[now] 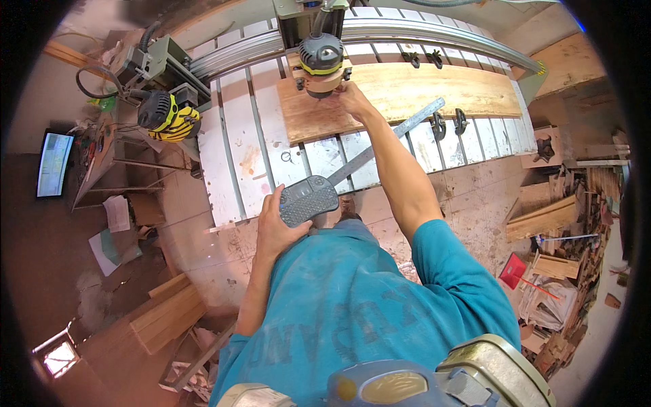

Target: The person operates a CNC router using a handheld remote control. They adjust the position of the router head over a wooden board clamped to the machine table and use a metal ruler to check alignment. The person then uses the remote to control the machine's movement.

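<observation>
My left hand (272, 225) is wrapped round the left end of a small black handheld keyboard (308, 202), held at the table's near edge in front of my body. My right hand (352, 102) reaches forward to the underside of a black and yellow router (321, 55) mounted on a gantry. Its fingers are bent in by the router's lower end, and the fingertips are partly hidden. Beneath them lies a wooden board (447, 91), flat on the slotted white table (234, 146). A steel ruler (422, 117) lies aslant, passing under my right forearm and behind the keyboard.
Black clamps (439, 126) stand along the board's near side, and more clamps (424, 60) at its far side. A second router (166, 115) hangs at the left. A monitor (54, 165) is far left. Wood offcuts (546, 218) and a red dustpan (513, 270) lie right.
</observation>
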`<state>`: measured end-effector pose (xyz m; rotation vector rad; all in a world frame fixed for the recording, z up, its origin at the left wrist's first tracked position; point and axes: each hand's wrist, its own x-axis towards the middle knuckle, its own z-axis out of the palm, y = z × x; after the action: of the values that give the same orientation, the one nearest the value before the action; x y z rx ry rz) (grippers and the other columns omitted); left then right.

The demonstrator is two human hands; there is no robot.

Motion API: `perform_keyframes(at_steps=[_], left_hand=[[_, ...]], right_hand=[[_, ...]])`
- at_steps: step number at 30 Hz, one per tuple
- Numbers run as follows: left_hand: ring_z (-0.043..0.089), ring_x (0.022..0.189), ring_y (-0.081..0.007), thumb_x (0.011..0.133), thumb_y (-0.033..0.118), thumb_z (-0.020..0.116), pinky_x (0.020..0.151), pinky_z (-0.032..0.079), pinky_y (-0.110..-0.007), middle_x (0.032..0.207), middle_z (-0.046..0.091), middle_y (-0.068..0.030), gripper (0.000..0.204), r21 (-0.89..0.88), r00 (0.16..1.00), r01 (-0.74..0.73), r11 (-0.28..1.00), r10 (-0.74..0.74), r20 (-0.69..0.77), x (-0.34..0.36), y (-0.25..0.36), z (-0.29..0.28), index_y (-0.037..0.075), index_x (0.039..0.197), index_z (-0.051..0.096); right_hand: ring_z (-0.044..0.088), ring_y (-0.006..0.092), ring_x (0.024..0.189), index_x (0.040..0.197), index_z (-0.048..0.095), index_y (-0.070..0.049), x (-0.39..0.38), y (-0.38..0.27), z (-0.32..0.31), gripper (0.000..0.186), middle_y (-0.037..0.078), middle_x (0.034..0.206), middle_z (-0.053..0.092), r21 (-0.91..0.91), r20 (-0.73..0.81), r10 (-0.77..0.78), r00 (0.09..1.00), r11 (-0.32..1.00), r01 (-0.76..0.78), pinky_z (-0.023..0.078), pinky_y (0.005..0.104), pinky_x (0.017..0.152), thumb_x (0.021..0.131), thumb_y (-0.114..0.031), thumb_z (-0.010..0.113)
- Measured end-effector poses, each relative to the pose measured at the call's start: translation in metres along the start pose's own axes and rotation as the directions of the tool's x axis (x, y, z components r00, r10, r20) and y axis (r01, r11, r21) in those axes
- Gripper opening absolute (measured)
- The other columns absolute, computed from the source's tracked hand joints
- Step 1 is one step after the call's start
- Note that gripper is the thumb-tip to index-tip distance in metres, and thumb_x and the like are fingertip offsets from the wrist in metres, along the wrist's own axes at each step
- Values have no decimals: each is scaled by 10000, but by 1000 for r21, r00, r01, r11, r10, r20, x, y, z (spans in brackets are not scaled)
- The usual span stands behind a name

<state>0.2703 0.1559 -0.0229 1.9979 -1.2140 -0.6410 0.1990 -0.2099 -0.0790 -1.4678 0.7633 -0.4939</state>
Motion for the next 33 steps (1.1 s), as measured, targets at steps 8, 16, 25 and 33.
perform_keyframes(at_steps=[8,16,25,33], left_hand=[[592,1121,-367,604,278,879,957,492,-452,1186,573,-202,972,68,996,32,997,-26,-83,-4,43,35,16,1436,450],[605,1129,-373,608,278,886,988,486,-452,1217,591,-211,953,129,974,55,990,-25,-224,21,65,47,15,1422,465],[597,1147,-359,616,295,895,987,486,-452,1243,578,-207,975,108,979,50,993,-27,-201,33,83,66,11,1435,448],[606,1103,-345,604,258,885,950,502,-442,1177,574,-186,963,115,976,-5,993,30,-217,32,91,77,11,1427,450]], right_hand=[[674,174,861,1015,751,8,19,19,-12,178,80,908,755,-56,106,-122,987,990,129,515,318,824,851,-40,703],[683,150,889,1148,719,-6,-95,-12,-37,305,85,1006,738,-48,425,215,879,975,-216,552,324,828,914,-193,667],[684,130,848,1213,681,35,-139,-4,-60,365,68,1009,733,140,506,199,839,941,-308,561,295,795,905,-159,704],[686,136,842,1195,699,25,-150,-10,-77,339,75,995,735,127,499,205,842,944,-305,571,300,803,910,-159,683]])
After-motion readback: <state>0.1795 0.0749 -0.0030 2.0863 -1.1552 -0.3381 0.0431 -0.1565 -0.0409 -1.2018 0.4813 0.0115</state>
